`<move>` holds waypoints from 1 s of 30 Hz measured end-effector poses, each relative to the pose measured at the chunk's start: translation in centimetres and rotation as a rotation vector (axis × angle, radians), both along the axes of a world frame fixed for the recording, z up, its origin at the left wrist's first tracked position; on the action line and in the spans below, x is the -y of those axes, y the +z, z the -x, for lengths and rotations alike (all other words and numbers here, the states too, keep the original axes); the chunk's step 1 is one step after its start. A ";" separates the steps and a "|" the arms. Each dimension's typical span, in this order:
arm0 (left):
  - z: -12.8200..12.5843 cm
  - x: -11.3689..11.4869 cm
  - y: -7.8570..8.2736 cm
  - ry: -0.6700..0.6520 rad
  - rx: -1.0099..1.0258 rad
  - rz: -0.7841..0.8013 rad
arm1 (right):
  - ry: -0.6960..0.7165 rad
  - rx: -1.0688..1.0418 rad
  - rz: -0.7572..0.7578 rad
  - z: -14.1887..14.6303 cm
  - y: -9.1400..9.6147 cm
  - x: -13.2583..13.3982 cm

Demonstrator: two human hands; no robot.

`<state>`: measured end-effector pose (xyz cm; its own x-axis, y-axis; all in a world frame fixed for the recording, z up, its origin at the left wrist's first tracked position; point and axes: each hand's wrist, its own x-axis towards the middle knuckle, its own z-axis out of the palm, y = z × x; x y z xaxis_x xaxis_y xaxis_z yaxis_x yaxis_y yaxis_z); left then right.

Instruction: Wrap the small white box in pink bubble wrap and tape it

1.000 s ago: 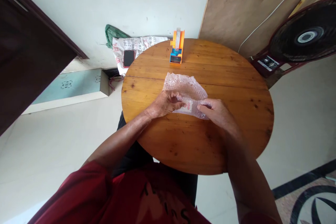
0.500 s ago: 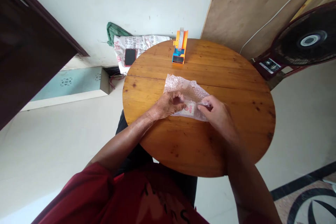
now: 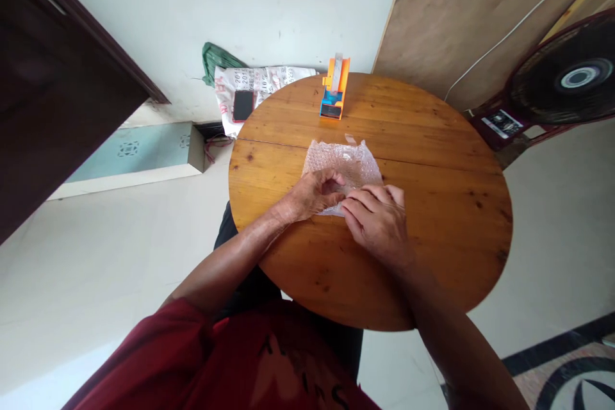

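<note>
A sheet of clear bubble wrap (image 3: 339, 157) lies on the round wooden table (image 3: 307, 275), its right side folded over toward the left. My left hand (image 3: 317, 192) holds the wrap down at its left edge, thumb and forefinger curved into a C against it. My right hand (image 3: 377, 218) is on the folded flap, its fingers bent and pressing the wrap close to my left thumb. A small clear strip, apparently tape (image 3: 350, 139), sticks out past the wrap's far edge. Whatever lies inside the fold is hidden beneath my hands and the wrap.
An orange and blue tape dispenser (image 3: 335, 88) stands at the table's far edge. Beyond the table, a dark phone (image 3: 243, 106) rests on a printed white sack (image 3: 262, 80) by the wall. A dark fan (image 3: 567, 77) is at the right.
My right hand has moved left, bringing the right side of the bubble wrap over the small red-and-white printed item, which is now covered. My left hand has stayed nearly in place.
</note>
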<state>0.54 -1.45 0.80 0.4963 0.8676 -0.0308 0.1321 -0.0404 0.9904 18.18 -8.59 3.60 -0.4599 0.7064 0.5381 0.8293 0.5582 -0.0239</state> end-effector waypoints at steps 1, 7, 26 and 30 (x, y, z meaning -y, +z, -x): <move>0.0 -0.1 -0.1 -0.002 0.000 -0.003 | 0.010 -0.005 0.015 0.0 -0.1 -0.1; 0.0 -0.1 0.0 0.012 0.013 0.034 | 0.019 -0.042 0.079 -0.5 -0.6 -0.4; 6.9 2.3 3.8 0.231 -0.300 0.487 | -0.024 0.072 0.262 -0.6 0.0 -0.2; 6.0 2.1 3.9 0.223 -0.344 0.592 | -0.004 0.061 0.249 -0.7 -0.5 -0.4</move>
<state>-5.46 -3.56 4.67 0.1872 0.7366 -0.6499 0.3830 0.5544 0.7388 18.85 -8.20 3.12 -0.4831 0.8154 0.3189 0.8357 0.5381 -0.1098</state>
